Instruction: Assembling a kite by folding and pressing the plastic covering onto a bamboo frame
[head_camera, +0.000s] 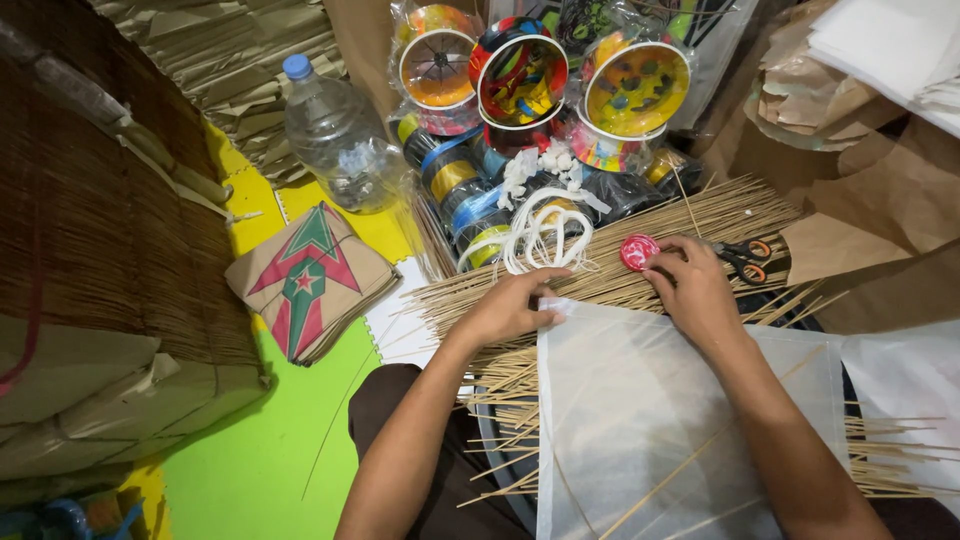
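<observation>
A sheet of thin white paper (640, 410) lies over my lap with a thin bamboo stick running diagonally under it. My left hand (515, 305) pinches the sheet's upper left corner. My right hand (695, 285) rests at the sheet's top edge, its fingertips touching a small round red lid or pot (638, 252). Under both hands lies a pile of thin bamboo sticks (620, 255).
Orange-handled scissors (748, 258) lie on the sticks to the right. Behind are white cord (535, 232), colourful string spools in plastic (520, 75), a plastic water bottle (335, 135), a stack of printed kites (310, 275), brown paper (860, 200) and a woven mat (90, 200) on the left.
</observation>
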